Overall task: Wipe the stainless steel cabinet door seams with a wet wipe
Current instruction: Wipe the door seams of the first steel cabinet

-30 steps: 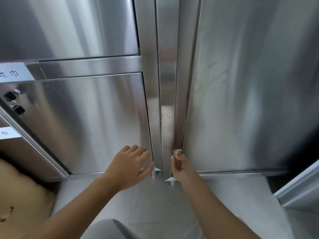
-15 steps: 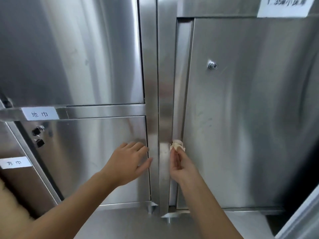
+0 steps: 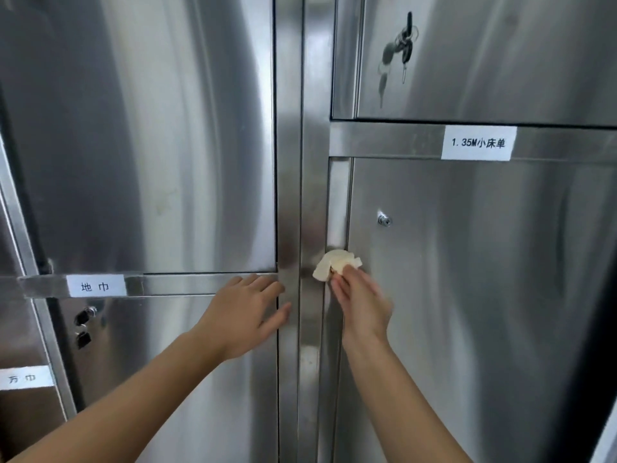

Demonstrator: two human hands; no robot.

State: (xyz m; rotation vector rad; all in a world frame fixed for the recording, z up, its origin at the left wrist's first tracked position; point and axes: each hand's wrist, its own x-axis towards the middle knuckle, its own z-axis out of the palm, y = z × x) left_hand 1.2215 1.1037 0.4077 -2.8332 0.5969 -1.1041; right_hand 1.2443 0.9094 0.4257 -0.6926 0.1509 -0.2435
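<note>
Right hand pinches crumpled wipe at fingertips, pressed on vertical seam at door edge. Left hand flat, fingers straight, holding nothing, resting on panel left of wipe.

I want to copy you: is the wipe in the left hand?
No, the right hand pinches the wet wipe at the door seam; the left hand lies flat and empty.
</note>
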